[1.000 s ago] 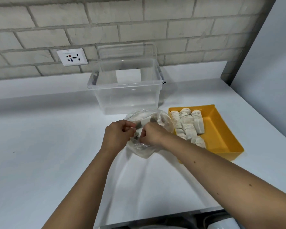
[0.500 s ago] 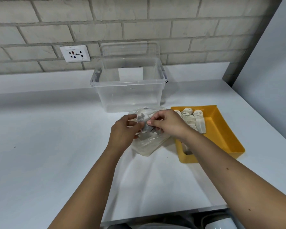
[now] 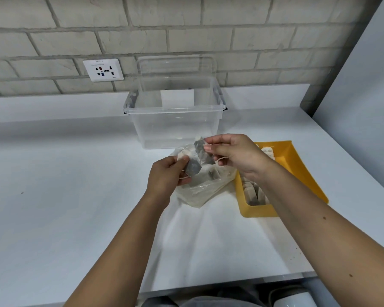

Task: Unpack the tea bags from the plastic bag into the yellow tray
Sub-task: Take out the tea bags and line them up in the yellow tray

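Head view: left hand (image 3: 164, 176) pinches one tea bag (image 3: 193, 167), right hand (image 3: 233, 154) pinches another (image 3: 201, 149) tilted diagonally, above the bag (image 3: 206, 187) beside the tray (image 3: 297, 169).

I have one view only, from the camera on the person's head. It looks forward and down across the white counter (image 3: 53, 196) toward the brick wall (image 3: 186, 29), wide-angled, close enough that both forearms fill the lower frame, with the counter's near edge at the bottom.
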Action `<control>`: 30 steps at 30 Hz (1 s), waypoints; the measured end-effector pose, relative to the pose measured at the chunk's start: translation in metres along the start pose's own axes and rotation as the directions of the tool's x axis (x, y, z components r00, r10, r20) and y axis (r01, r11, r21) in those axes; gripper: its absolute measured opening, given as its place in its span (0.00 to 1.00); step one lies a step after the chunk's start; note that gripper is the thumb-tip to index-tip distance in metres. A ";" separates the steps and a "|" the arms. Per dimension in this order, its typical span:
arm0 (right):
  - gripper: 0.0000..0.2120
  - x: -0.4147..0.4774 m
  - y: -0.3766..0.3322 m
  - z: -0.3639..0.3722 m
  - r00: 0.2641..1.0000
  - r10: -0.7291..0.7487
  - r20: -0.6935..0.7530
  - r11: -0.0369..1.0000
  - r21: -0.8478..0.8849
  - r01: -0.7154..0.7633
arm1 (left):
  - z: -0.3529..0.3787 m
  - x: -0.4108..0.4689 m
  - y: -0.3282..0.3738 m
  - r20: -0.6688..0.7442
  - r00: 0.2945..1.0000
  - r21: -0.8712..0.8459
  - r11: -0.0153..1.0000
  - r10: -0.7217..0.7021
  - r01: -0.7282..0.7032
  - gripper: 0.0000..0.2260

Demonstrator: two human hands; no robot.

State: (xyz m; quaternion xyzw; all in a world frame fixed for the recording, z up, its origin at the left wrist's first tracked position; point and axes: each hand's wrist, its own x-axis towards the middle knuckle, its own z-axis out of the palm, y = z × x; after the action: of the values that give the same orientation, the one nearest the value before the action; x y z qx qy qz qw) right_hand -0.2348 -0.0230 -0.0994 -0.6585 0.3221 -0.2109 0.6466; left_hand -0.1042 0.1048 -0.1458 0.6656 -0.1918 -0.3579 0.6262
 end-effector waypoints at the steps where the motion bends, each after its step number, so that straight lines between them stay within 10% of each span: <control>1: 0.08 0.000 0.001 0.004 1.000 0.003 0.019 0.999 -0.037 -0.002 | 0.002 -0.001 0.000 0.025 1.000 -0.026 1.000 -0.015 0.016 0.08; 18: 0.04 0.013 0.011 0.003 0.999 -0.016 -0.051 0.949 -0.315 -0.001 | 0.000 0.001 -0.003 0.023 1.000 -0.078 0.997 -0.002 0.004 0.04; 24: 0.05 0.026 0.027 0.008 0.998 -0.064 -0.008 0.325 -0.946 0.013 | -0.003 0.007 -0.006 -0.034 0.999 -0.010 1.000 0.018 -0.019 0.04; 30: 0.12 0.042 0.050 0.024 0.995 -0.097 0.021 0.102 -0.994 0.031 | -0.002 0.006 -0.005 -0.043 0.999 0.019 1.000 0.022 -0.022 0.04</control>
State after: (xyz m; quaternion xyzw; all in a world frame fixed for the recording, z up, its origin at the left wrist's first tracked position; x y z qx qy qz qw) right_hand -0.1966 -0.0330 -0.1563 -0.9296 0.3675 0.0148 0.0225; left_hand -0.0998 0.1021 -0.1527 0.6767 -0.1887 -0.3347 0.6280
